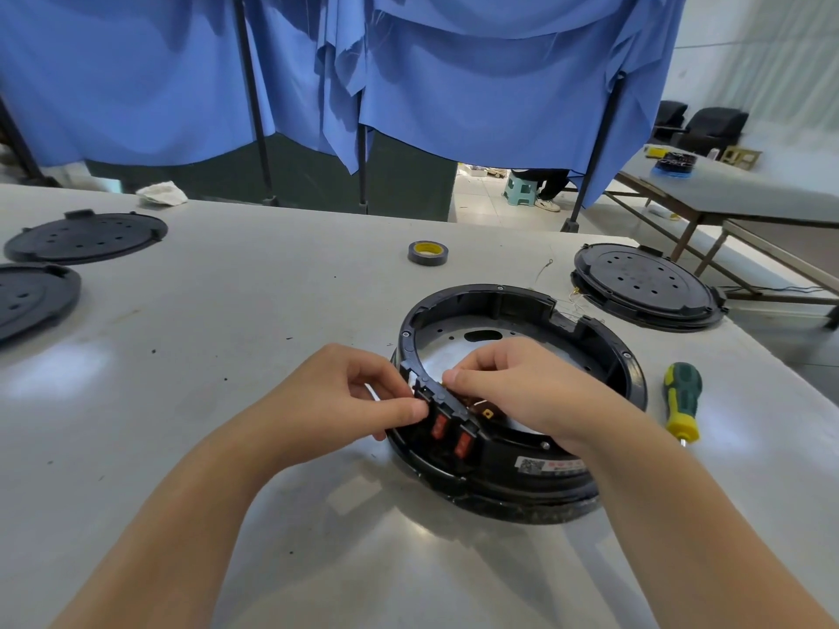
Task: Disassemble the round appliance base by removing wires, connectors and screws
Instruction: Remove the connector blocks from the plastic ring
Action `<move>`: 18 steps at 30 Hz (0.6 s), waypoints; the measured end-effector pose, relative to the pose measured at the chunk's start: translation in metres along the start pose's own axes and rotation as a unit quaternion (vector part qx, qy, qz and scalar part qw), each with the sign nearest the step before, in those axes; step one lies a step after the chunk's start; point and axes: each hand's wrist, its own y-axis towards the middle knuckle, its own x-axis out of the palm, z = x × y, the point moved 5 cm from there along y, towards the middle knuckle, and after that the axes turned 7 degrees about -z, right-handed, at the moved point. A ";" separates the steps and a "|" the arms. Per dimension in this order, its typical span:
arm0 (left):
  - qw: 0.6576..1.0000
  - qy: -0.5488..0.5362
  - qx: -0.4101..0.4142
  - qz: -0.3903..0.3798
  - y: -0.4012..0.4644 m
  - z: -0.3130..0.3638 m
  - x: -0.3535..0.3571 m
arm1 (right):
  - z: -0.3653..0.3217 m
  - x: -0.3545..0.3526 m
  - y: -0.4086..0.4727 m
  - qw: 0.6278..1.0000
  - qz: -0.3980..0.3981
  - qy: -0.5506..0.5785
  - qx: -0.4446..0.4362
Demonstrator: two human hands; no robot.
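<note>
Both our hands at near rim of round appliance base (590, 338) on grey table (227, 311). Left hand (349, 392) pinches rim by two red switches (451, 433); right hand (508, 383) fingers curled on rim inside. Screwdriver (681, 401) just right.

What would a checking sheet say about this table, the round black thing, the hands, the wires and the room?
Surface: grey worktable, dusty specks.
Job's things: round black plastic appliance base, open, two red switches on its near rim.
Clutter: green-and-yellow screwdriver, roll of dark tape, three black round covers, white rag.
Hands: left hand and right hand pinch the switch block.
Cables: thin loose wires behind the base.
Surroundings: blue curtains, another table.
</note>
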 end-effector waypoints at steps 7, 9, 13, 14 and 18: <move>1.000 0.007 0.012 0.000 0.002 -0.001 0.003 | 0.002 0.000 0.003 1.000 -0.016 -0.003 0.003; 1.000 0.023 0.016 0.010 0.003 -0.002 0.003 | 0.003 0.000 0.005 1.000 -0.021 -0.005 0.002; 0.998 0.044 0.026 0.028 0.003 -0.003 0.002 | 0.002 0.001 0.007 1.000 -0.029 -0.005 -0.003; 0.998 0.048 0.028 0.030 0.003 -0.003 0.002 | 0.001 0.001 0.007 0.999 -0.031 -0.005 -0.005; 0.997 0.062 0.033 0.035 0.003 -0.002 0.001 | 0.001 0.001 0.006 0.999 -0.032 -0.010 -0.006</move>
